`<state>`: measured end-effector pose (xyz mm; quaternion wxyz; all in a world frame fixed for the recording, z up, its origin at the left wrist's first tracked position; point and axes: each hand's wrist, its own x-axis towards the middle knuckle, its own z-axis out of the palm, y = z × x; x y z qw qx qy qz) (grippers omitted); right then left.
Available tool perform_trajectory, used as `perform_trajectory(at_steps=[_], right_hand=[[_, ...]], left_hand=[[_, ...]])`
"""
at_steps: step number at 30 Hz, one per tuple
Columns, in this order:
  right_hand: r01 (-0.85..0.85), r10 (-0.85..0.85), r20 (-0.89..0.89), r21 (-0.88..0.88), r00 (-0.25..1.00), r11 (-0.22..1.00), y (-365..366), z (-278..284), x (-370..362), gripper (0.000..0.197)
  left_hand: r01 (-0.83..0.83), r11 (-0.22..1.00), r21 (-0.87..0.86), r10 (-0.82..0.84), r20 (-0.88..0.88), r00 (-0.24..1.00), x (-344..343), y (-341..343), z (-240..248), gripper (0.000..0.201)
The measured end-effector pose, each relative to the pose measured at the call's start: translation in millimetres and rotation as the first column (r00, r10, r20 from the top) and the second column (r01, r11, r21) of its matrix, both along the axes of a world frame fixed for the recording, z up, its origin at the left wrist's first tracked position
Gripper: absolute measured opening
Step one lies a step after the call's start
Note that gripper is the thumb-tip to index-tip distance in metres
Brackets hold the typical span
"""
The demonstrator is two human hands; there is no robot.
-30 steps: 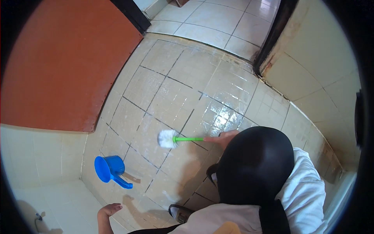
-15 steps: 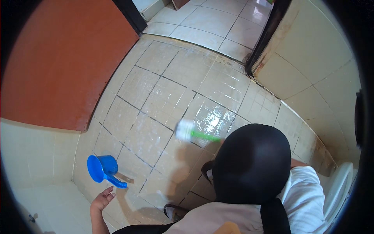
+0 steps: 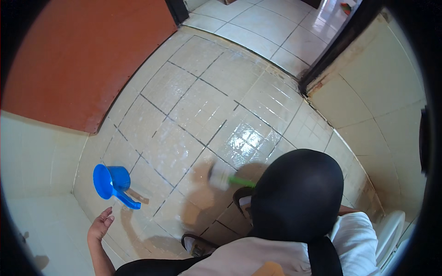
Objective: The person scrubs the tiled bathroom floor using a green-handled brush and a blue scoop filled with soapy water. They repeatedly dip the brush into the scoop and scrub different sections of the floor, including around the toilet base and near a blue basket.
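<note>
A blue dipper (image 3: 120, 178) lies on its side on the wet tiles at the left, its handle pointing toward me. Just short of that handle, my left hand (image 3: 100, 225) hovers open and holds nothing. Near the middle, a scrub brush (image 3: 220, 177) with a pale, motion-blurred head and a green handle is over the floor. Its handle runs behind a large rounded black shape (image 3: 297, 193), toward my right arm. That shape hides my right hand; only a bit of forearm (image 3: 344, 210) and a white sleeve (image 3: 354, 234) show.
A red-brown door (image 3: 87, 60) stands at the upper left. Beyond the doorway lies a white tiled floor (image 3: 262, 23). A tiled wall (image 3: 368, 87) and a white toilet rim (image 3: 391, 234) are on the right. My sandalled feet (image 3: 198, 244) are on the wet floor (image 3: 184, 138).
The brush head has moved across the tiles toward me. My left hand has stayed near the dipper, still empty. The whole view has shifted slightly.
</note>
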<state>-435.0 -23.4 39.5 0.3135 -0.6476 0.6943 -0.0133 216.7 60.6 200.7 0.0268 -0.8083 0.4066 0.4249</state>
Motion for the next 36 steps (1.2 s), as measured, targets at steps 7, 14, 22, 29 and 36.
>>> perform_trajectory(at_steps=[7,14,22,29,36], right_hand=[[0.048,-0.051,-0.009,-0.220,0.999,0.974,-117.0,-25.0,-21.0,0.046],[-0.286,0.287,-0.006,-0.104,0.958,0.952,-125.4,-3.6,76.9,0.050],[-0.671,0.674,-0.032,-0.141,0.738,0.728,-135.3,-1.6,135.8,0.057],[-0.701,0.680,-0.207,-0.045,0.704,0.712,-229.6,38.6,153.6,0.059],[-0.987,0.957,-0.285,0.158,-0.051,-0.005,-200.6,88.1,255.4,0.054]], left_hand=[[-0.127,0.991,-0.044,0.128,0.025,0.991,7.8,10.9,11.5,0.054],[-0.174,0.982,-0.069,0.179,0.063,0.982,19.9,16.5,16.6,0.054],[-0.152,0.984,-0.093,0.158,0.062,0.985,19.3,9.3,21.7,0.053],[-0.126,0.986,-0.112,0.139,0.111,0.984,27.8,29.0,28.5,0.053],[0.129,0.970,-0.208,-0.108,0.109,0.988,-56.7,-20.0,55.8,0.052]])
